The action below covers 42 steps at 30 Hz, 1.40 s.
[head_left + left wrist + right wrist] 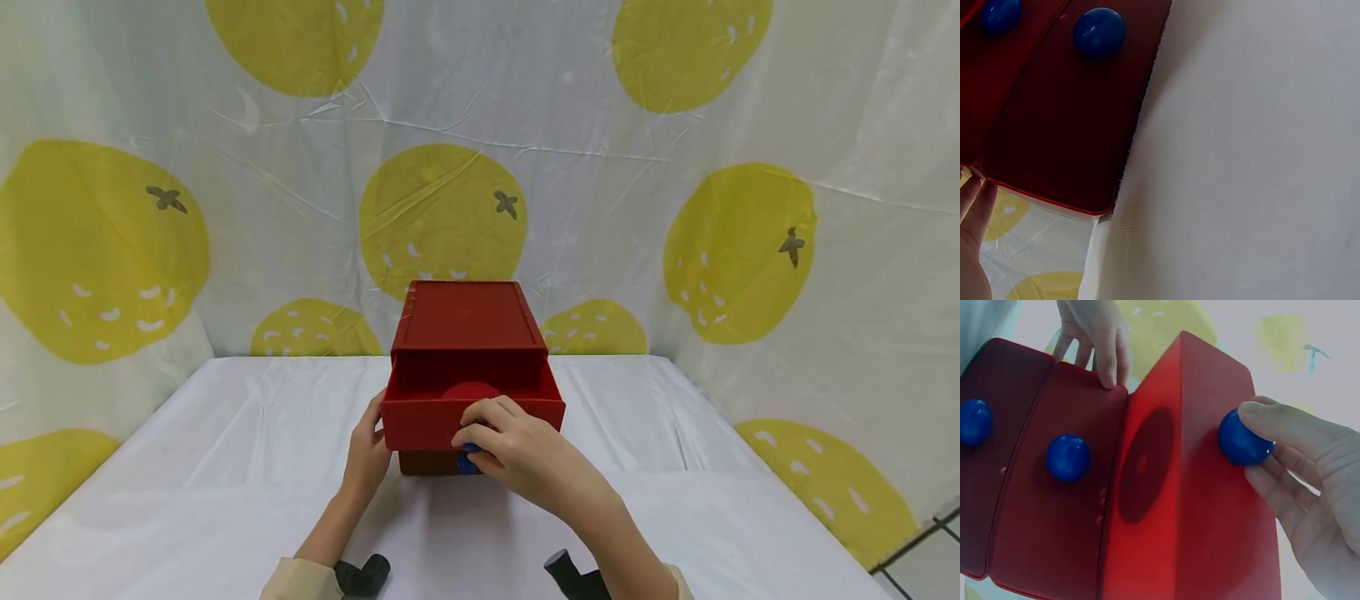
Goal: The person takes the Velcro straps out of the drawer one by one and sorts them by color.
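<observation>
A red drawer cabinet (468, 315) stands on the white cloth with its top drawer (420, 425) pulled out. Inside that drawer lies a round, flat red thing (1145, 465), partly hidden by the drawer front in the head view. My right hand (525, 454) pinches the blue knob (1241, 439) of the pulled-out drawer between thumb and fingers. With fingers fairly straight, my left hand (367, 454) touches the left side of the cabinet. Below, two pushed-in drawers show their own round blue knobs, the middle knob (1069, 457) and the bottom knob (975, 422).
White cloth (247, 433) covers the table around the cabinet. Behind and beside it hangs a white sheet (585, 208) printed with yellow fruit. Dark wrist mounts (363, 575) sit at both of my forearms. Floor tiles (926, 558) show at the lower right.
</observation>
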Each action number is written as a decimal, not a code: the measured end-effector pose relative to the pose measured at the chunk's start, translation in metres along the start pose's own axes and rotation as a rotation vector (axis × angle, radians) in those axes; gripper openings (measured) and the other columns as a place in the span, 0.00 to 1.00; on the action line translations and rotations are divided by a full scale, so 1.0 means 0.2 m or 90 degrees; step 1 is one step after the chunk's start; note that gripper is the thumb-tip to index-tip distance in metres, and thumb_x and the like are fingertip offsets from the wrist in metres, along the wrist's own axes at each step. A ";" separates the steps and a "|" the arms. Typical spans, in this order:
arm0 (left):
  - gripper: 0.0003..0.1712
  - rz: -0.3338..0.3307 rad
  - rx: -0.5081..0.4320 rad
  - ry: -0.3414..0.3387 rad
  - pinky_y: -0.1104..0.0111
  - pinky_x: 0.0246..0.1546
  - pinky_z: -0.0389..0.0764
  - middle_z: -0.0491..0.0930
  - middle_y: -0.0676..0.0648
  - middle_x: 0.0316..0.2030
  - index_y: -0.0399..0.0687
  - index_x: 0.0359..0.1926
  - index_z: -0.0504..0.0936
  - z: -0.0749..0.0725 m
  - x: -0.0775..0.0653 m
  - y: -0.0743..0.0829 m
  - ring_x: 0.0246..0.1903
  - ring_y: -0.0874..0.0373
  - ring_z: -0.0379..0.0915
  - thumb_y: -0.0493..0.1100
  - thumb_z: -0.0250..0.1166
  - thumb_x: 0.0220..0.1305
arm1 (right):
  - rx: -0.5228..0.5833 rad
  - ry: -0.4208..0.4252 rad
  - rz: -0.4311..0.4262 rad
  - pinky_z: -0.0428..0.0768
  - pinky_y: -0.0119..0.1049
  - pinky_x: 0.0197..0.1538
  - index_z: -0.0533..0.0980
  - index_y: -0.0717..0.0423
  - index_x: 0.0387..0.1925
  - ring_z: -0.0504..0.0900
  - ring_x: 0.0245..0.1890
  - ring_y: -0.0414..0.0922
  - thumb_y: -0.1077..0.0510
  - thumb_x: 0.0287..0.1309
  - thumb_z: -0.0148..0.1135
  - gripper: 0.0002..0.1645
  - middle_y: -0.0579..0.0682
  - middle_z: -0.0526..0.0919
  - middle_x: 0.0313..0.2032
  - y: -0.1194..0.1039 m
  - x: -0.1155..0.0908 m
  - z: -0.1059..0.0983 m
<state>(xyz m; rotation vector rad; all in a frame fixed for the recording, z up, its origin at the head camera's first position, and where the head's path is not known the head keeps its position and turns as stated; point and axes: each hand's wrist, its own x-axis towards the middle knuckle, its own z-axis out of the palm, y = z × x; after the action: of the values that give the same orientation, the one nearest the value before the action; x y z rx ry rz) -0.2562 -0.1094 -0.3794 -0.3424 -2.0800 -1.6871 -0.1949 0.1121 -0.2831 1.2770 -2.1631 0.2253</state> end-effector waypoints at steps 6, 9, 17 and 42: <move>0.27 -0.012 0.033 -0.003 0.65 0.47 0.78 0.68 0.41 0.60 0.44 0.63 0.64 0.00 0.01 -0.06 0.54 0.57 0.69 0.34 0.54 0.62 | 0.003 0.000 -0.010 0.76 0.20 0.42 0.79 0.48 0.36 0.73 0.42 0.37 0.60 0.43 0.70 0.14 0.42 0.76 0.40 -0.02 -0.01 -0.02; 0.27 0.024 0.054 0.000 0.68 0.49 0.76 0.69 0.43 0.60 0.46 0.63 0.63 0.00 0.03 -0.13 0.56 0.51 0.68 0.35 0.54 0.62 | 0.003 -0.002 -0.022 0.76 0.19 0.42 0.80 0.47 0.36 0.73 0.41 0.37 0.59 0.43 0.71 0.15 0.42 0.76 0.39 -0.04 -0.01 -0.04; 0.26 0.147 0.099 0.030 0.86 0.50 0.65 0.71 0.39 0.56 0.37 0.61 0.64 0.00 0.03 -0.16 0.53 0.47 0.69 0.32 0.53 0.61 | -0.002 0.010 -0.054 0.75 0.18 0.42 0.79 0.47 0.37 0.74 0.41 0.35 0.60 0.44 0.69 0.15 0.41 0.76 0.40 -0.07 -0.01 -0.06; 0.25 0.127 0.104 0.029 0.83 0.50 0.67 0.72 0.42 0.57 0.42 0.62 0.64 0.01 0.03 -0.17 0.54 0.51 0.70 0.34 0.54 0.63 | 0.084 0.179 -0.061 0.75 0.28 0.50 0.76 0.51 0.48 0.77 0.47 0.41 0.56 0.56 0.60 0.16 0.49 0.78 0.48 0.02 0.00 -0.06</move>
<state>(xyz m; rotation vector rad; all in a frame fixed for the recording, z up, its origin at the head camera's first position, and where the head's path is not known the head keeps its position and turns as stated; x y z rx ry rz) -0.2759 -0.1159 -0.4058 -0.4379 -2.0587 -1.3889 -0.1939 0.1194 -0.2722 1.3315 -1.8694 0.4854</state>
